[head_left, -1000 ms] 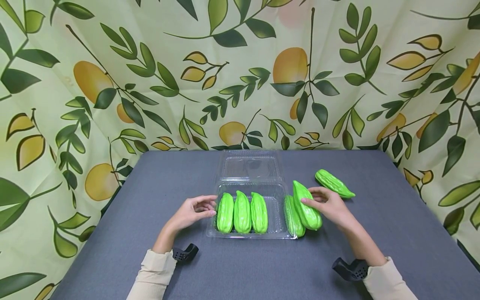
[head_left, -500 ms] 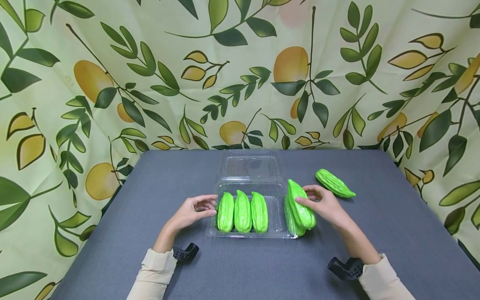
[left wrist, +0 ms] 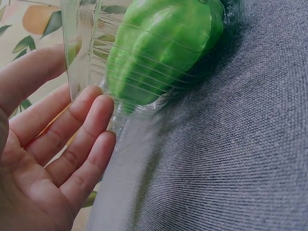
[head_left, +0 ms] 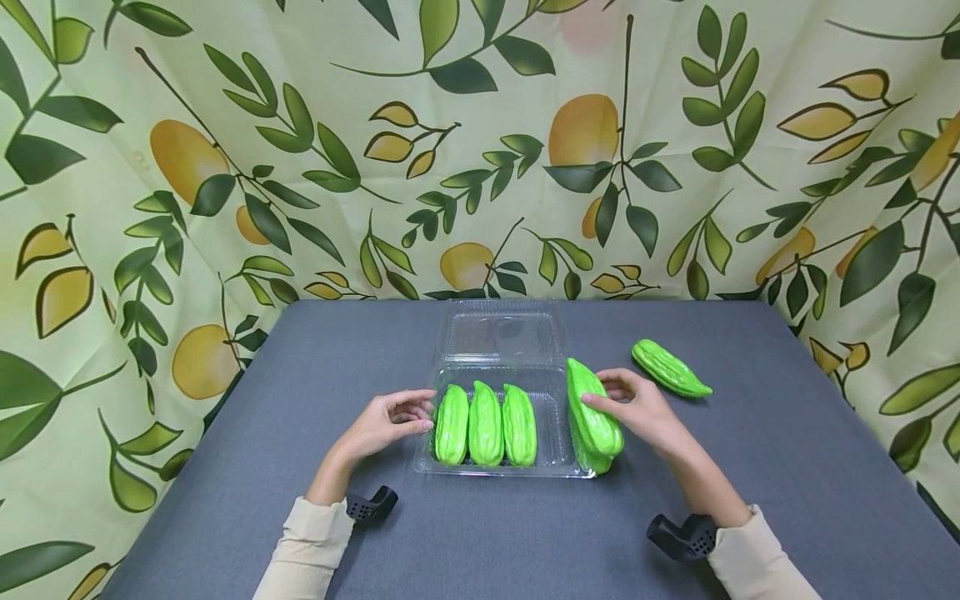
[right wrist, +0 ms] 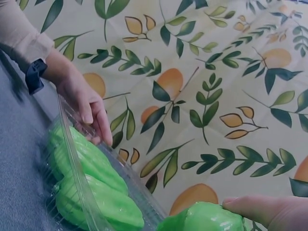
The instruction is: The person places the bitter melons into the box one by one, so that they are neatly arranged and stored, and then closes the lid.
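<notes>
Right grip: your right hand (head_left: 637, 408) grasped the held gourd (head_left: 597, 417), thumb on its right flank, other fingers partly hidden beyond.
Held gourd: bright green, ridged, slanted, tip pointing away from you and left of the grip, at the tray's right side.
Lower gourd: the lower gourd (head_left: 587, 455) lay under your grip, mostly covered by the held one; whether those two touched, you couldn't tell.
Tray: the clear plastic tray (head_left: 551, 433) stood just left of your right grip, its right part bare.
Gourds in tray: left of the grip, you had the near gourd (head_left: 519, 425), the middle gourd (head_left: 486, 423) and the far-left gourd (head_left: 452, 425), side by side, tips away from you.
Lid: the clear lid (head_left: 501, 333) lay folded back, beyond and left of your grip.
Left grip: your left hand (head_left: 392, 427) was released, fingers loosely bent at the tray's left wall, nothing held.
Spare gourd: the spare gourd (head_left: 670, 367) lay beyond and right of your right grip, on the grey table (head_left: 480, 533).
Backdrop: the leaf-and-fruit cloth (head_left: 487, 125) hung beyond both hands.
</notes>
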